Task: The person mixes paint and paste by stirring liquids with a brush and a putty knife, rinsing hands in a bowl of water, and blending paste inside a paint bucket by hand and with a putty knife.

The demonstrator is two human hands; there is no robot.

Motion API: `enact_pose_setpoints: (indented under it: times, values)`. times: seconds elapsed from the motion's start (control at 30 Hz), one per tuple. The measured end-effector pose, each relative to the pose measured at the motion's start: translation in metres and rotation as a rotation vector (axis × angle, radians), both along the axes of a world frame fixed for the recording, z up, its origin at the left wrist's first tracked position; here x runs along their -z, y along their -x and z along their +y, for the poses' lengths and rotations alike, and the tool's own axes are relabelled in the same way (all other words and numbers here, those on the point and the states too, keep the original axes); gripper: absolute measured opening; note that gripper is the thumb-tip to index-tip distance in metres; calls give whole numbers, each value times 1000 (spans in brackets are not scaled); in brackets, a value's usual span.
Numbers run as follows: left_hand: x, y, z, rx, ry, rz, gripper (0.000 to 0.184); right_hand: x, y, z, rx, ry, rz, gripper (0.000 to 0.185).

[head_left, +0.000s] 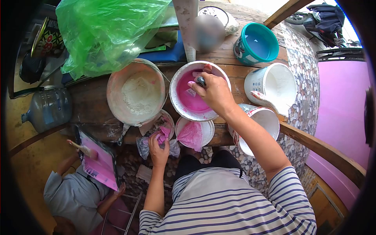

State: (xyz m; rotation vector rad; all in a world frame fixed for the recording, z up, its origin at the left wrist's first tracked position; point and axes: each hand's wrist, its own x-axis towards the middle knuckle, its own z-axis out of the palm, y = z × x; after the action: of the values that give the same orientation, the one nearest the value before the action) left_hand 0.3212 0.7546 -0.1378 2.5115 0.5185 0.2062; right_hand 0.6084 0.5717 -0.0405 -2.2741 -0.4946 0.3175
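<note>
A white bucket [178,102] of pink paint [192,92] stands on the wooden bench. Over it, my right hand [214,94] is closed round a dark handle [201,81]; the tool's lower end is hidden. Near the bench's front edge, the fingers of my left hand [158,152] are closed on a small pink-stained plastic bag [159,137]. Another pink plastic bag [190,135] lies over a round white tub lid [207,131] to the right. A bucket of pale powder [137,92] sits left of the paint bucket.
A teal bucket [250,58] and two white buckets [256,80] [270,125] stand on the right. Green plastic [105,35] covers the back left, above a clear water jug [51,107]. At lower left, another person [78,196] holds a pink-coated tray [100,164] with a brush.
</note>
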Motion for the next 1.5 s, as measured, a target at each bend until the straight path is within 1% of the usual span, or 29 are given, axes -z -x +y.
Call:
enact_pose_setpoints:
  times: [0.07, 0.1, 0.2, 0.27, 0.33, 0.37, 0.43, 0.47, 0.5, 0.57, 0.6, 0.63, 0.7, 0.8, 1.03, 1.13, 1.2, 1.3, 1.43, 1.5]
  values:
    - [-6, -3, -1, -12, -20, -23, 38, -8, 2, -6, 14, -69, -167, 34]
    - [-10, -5, -2, -26, -5, -42, 37, -12, 3, -9, 6, -70, -170, 34]
    - [-27, -19, -10, -51, 35, -98, 35, -26, 4, -20, 32, 47, -35, 32]
    - [-39, -32, -18, -66, 60, -135, 34, -30, 11, -25, 17, 35, -69, 31]
    - [-48, -46, -26, -117, 311, -132, 31, -33, 18, -29, 2, 20, -103, 30]
    - [-50, -51, -27, -123, 310, -139, 31, -32, 21, -30, -3, 18, -112, 29]
    - [-54, -61, -30, -143, 518, -102, 28, -36, 27, -34, -12, 14, -126, 28]
    - [-55, -64, -32, -159, 598, -140, 26, -38, 29, -36, -17, 27, -149, 27]
    - [-59, -68, -34, -159, 593, -144, 26, -40, 32, -37, -21, 39, -169, 27]
    - [-70, -73, -35, -249, 1175, -304, 21, -38, 34, -40, -20, 50, -173, 27]
    - [-77, -74, -32, -213, 1228, -304, 25, -36, 35, -41, -18, 68, -176, 27]
    - [-81, -74, -31, -214, 1221, -313, 25, -35, 35, -42, -23, 61, -181, 27]
    - [-87, -73, -31, -154, 1296, -323, 29, -33, 36, -42, -73, 114, -222, 26]
    - [-91, -70, -30, -170, 1350, -325, 30, -24, 33, -39, -95, 135, -305, 26]
    - [-99, -60, -29, -200, 1251, -312, 29, -21, 34, -34, -150, 161, -362, 26]
    - [-98, -55, -23, -219, 1204, -327, 29, -22, 35, -36, -138, 177, -327, 26]
    - [-96, -51, -19, -236, 1212, -333, 28, -24, 35, -37, -120, 180, -281, 27]
    - [-93, -49, -18, -251, 1213, -345, 27, -28, 34, -37, -111, 174, -317, 28]
    - [-93, -43, -17, -257, 1222, -364, 26, -32, 35, -34, -141, 148, -274, 26]
    - [-92, -39, -13, -270, 1208, -364, 26, -36, 33, -30, -101, 86, -378, 23]
